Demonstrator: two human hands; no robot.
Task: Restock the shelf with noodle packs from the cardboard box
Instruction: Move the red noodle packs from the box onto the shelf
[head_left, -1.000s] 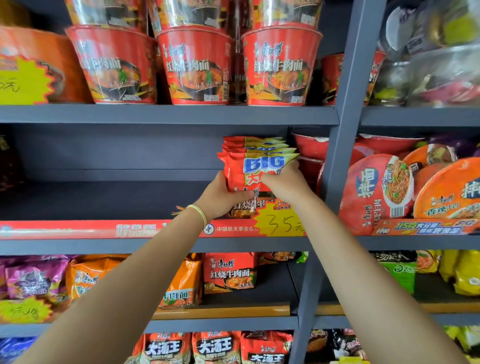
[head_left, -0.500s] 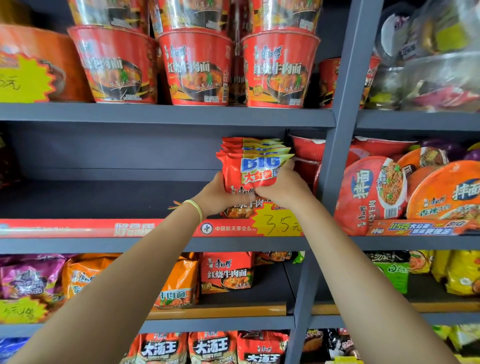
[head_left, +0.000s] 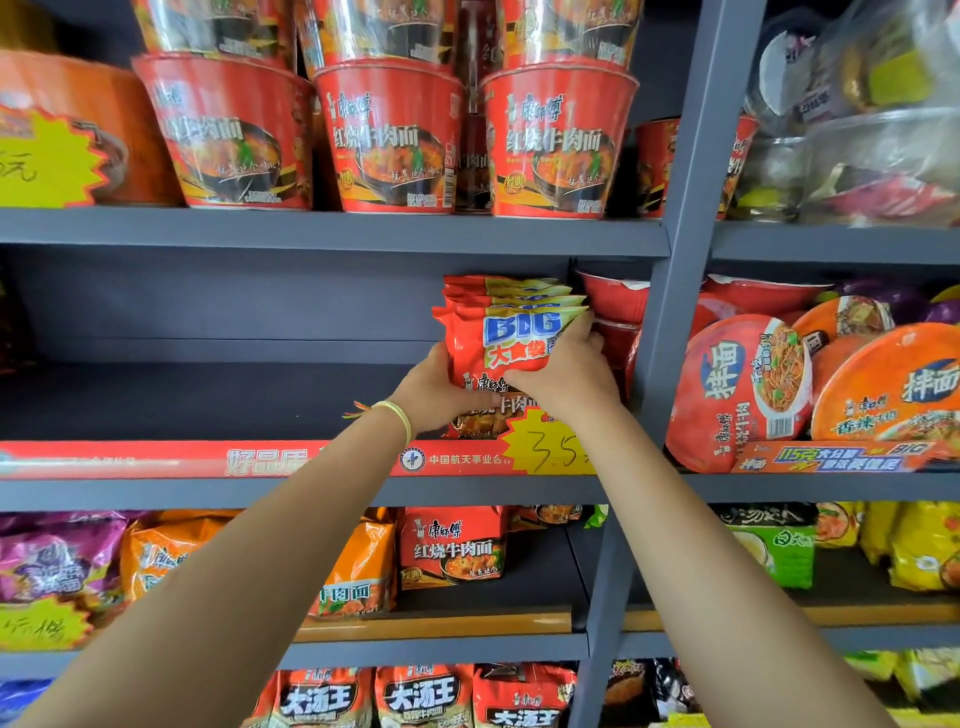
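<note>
Presently both hands clamp a stack of red crinkly-plastic noodle packs (head_left: 511, 332) standing at the right end of the grey metal middle shelf (head_left: 208, 400): left hand (head_left: 441, 392) on the lower left edge, right hand (head_left: 566, 376) round the right side. Judged light, soft, slippery and crushable, the stack wants holding by its flanks. Compared with a second ago, little differs; the grip is unchanged.

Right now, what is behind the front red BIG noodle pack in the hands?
Behind the front pack, several more red packs stand in a row; only their tops show. The shelf back behind them is covered.
</note>
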